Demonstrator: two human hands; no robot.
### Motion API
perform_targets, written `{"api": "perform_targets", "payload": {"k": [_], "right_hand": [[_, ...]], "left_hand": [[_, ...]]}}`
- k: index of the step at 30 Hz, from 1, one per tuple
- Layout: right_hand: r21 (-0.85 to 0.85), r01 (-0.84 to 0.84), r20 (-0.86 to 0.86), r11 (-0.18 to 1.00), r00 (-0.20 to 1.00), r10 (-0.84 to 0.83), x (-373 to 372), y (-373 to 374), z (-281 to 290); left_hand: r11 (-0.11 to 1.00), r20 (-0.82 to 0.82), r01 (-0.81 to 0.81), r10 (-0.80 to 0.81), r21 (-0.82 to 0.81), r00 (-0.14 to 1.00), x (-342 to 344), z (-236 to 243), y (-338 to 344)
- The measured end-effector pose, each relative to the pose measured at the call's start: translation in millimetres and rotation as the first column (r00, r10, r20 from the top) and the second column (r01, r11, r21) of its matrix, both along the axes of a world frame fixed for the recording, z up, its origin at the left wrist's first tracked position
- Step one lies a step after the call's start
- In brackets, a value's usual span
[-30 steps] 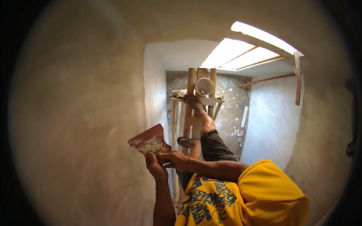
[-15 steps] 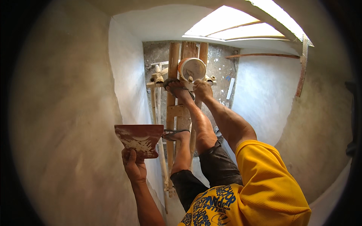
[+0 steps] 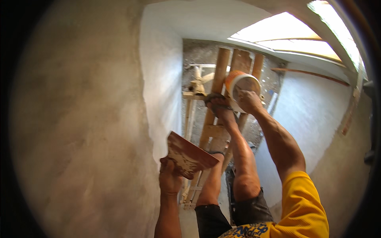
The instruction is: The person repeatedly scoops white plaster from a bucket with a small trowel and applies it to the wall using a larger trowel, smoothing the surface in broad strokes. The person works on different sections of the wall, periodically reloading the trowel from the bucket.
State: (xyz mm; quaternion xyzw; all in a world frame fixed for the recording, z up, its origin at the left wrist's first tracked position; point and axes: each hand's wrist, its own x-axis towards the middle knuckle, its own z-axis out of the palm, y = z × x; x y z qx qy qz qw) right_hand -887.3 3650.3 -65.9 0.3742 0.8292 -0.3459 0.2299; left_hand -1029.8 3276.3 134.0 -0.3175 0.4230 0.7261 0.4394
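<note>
My left hand (image 3: 170,178) grips the lower edge of a reddish-brown plaster board (image 3: 188,156), its thumb on the near face. Pale plaster is smeared across that face, and the board is held tilted beside the left wall. My right hand (image 3: 250,102) reaches over the near rim of a white and orange bucket (image 3: 231,82), its fingers curled inside the opening. They are closed round the handle of the small trowel that stands in the bucket; the hand hides most of this tool. Greyish mix shows inside the bucket.
The bucket stands on scaffolding of wooden planks and round poles (image 3: 221,67), where my sandalled feet also rest. A rough plastered wall (image 3: 83,119) rises close on the left. At upper right are a bright opening (image 3: 283,29) and a hanging wooden strip (image 3: 351,107).
My right hand has moved from the bucket's near rim into its opening, over the trowel handle. The board in my left hand has turned clockwise. The whole view has shifted and tilted.
</note>
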Motion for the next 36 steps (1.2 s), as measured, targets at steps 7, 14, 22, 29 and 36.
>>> {"api": "perform_targets", "payload": {"k": [7,14,22,29,36], "right_hand": [[0.293,-0.108,0.001,0.95,0.994,0.113,14.8,9.5,15.1],[0.229,-0.044,-0.005,0.972,0.999,0.046,30.6,21.9,-7.9],[0.278,0.103,0.075,0.955,0.989,-0.129,20.5,32.0,7.2],[0.25,0.328,0.033,0.911,0.938,-0.346,5.2,15.5,-3.8],[0.113,0.407,-0.03,0.907,0.913,-0.406,1.6,6.8,1.8]], "left_hand": [[0.999,0.004,0.038,-0.038,0.039,0.999,-2.4,-16.3,14.1],[0.992,0.113,0.021,-0.036,0.124,0.993,-9.2,-27.1,17.1],[0.996,0.088,0.089,-0.089,-0.001,0.992,-16.3,-28.5,26.2],[0.994,0.093,0.106,-0.106,0.01,0.99,-14.0,-34.8,29.0],[0.992,0.08,0.103,-0.109,0.077,0.991,-14.5,-37.8,41.7]]}}
